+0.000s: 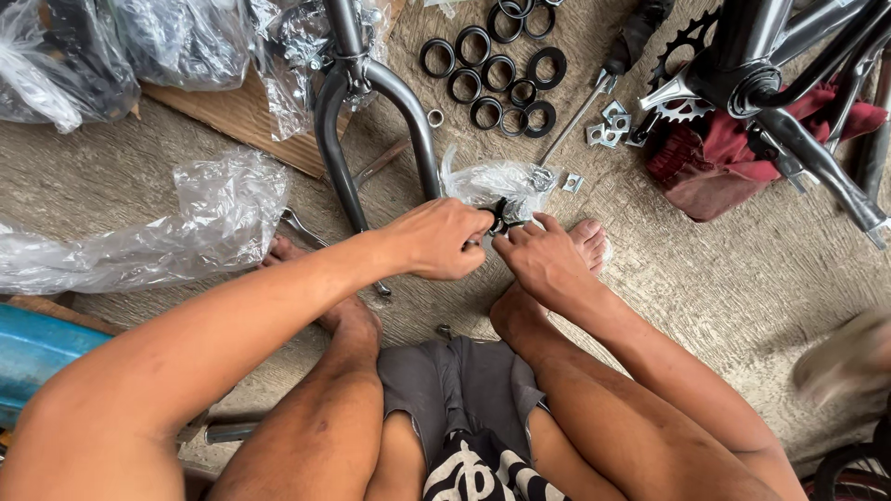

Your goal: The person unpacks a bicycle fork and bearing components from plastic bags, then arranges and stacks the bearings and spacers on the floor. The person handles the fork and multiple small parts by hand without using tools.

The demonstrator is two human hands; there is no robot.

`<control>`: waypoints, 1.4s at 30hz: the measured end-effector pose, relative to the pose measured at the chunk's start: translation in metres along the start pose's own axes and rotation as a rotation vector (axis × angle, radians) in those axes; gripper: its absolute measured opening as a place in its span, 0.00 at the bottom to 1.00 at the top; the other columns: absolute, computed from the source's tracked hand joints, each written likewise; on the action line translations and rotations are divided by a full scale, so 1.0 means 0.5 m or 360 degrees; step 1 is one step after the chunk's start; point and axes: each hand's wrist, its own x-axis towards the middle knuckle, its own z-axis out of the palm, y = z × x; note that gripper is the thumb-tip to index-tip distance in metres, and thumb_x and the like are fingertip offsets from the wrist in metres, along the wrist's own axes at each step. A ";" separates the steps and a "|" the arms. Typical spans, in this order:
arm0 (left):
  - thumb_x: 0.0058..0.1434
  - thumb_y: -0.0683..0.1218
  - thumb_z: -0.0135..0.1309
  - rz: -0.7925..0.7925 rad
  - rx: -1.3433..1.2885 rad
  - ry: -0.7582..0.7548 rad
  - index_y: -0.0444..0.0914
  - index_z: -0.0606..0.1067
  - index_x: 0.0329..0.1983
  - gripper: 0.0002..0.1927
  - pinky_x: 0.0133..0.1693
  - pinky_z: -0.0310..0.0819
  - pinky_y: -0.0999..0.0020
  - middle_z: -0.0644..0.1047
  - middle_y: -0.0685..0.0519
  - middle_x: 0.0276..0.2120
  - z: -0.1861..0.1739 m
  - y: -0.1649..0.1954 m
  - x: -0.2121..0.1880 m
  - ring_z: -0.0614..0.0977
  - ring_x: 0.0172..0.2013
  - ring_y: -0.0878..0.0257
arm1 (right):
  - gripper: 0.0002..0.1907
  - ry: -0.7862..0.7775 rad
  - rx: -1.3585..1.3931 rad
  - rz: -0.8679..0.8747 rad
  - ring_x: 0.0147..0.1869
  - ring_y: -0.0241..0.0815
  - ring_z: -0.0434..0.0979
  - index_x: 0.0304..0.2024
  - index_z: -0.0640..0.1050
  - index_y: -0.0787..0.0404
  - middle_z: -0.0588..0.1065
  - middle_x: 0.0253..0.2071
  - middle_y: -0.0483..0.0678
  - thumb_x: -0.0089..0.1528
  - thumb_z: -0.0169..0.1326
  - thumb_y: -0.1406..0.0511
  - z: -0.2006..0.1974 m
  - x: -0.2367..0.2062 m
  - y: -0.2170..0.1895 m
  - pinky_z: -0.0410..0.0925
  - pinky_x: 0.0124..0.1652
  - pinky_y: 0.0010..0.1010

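Note:
My left hand (444, 237) and my right hand (541, 260) meet over a small black ring-shaped part (499, 219), and both pinch it between fingertips. The part sits just in front of a small clear plastic bag (501, 181) on the concrete floor. A grey bicycle fork (371, 102) lies to the left of the hands, one leg passing under my left hand. My bare feet rest on the floor beside the hands. Most of the black part is hidden by my fingers.
Several black rings (501, 74) lie on the floor beyond the bag. A screwdriver (594, 88) and small metal brackets (608, 125) lie near a bicycle frame with a chainring (742, 74) on a red cloth (724, 167). Crumpled plastic wrap (186, 223) and a blue tube (37, 348) are at left.

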 end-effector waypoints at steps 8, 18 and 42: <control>0.61 0.47 0.52 -0.0152 0.0487 -0.0012 0.33 0.74 0.50 0.18 0.38 0.78 0.47 0.80 0.37 0.29 0.039 -0.001 0.082 0.84 0.33 0.41 | 0.14 -0.0200 -0.0095 0.0436 0.28 0.47 0.78 0.54 0.74 0.65 0.75 0.27 0.48 0.65 0.50 0.69 -0.042 0.016 0.045 0.73 0.42 0.41; 0.57 0.39 0.57 -0.0290 0.0694 -0.0153 0.35 0.83 0.35 0.07 0.41 0.80 0.53 0.82 0.40 0.37 0.085 -0.041 0.105 0.85 0.40 0.46 | 0.11 0.0064 0.0032 0.0370 0.34 0.48 0.78 0.42 0.78 0.64 0.73 0.37 0.51 0.64 0.57 0.62 -0.083 0.014 0.060 0.71 0.34 0.41; 0.59 0.44 0.61 -0.0210 0.1021 -0.0026 0.38 0.81 0.41 0.08 0.34 0.80 0.62 0.84 0.50 0.34 0.121 -0.031 0.162 0.87 0.37 0.57 | 0.08 0.0374 0.1532 0.0622 0.55 0.45 0.74 0.40 0.77 0.64 0.75 0.55 0.51 0.63 0.60 0.66 -0.057 -0.079 0.103 0.70 0.50 0.40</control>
